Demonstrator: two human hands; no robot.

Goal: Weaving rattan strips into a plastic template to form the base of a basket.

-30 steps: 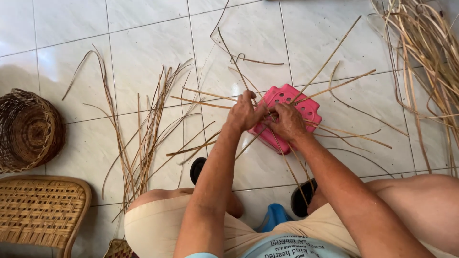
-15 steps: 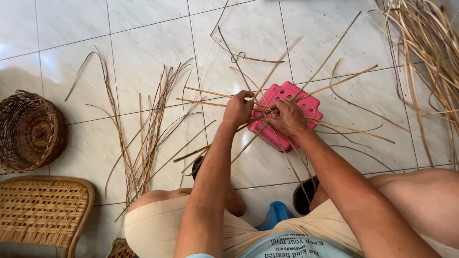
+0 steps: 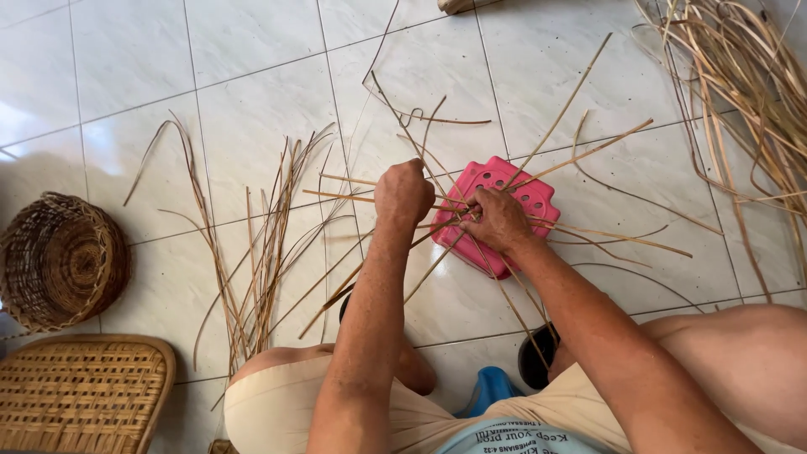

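Your left hand (image 3: 404,192) sits just left of centre frame, fist closed tight over a bundle of thin cane strips (image 3: 361,195) that cross beneath it; the grip appears to pin the strands so they do not slip apart. Your right hand (image 3: 496,220), just right of centre, is curled with fingers pinched on strips where they meet over the pink perforated stool (image 3: 534,195). That stool serves as a raised work surface, which keeps the crossing point off the floor and within easy reach of both hands.

The strips fan outward from the crossing in all directions, ends lying free on the white tiled floor (image 3: 252,76). A loose stock of further strips (image 3: 261,244) lies left of centre, close to your left knee. A larger heap of cane (image 3: 748,84) occupies the upper right corner. At the left edge stands a round woven basket (image 3: 59,261); below it, lower left, a flat woven tray (image 3: 80,391).
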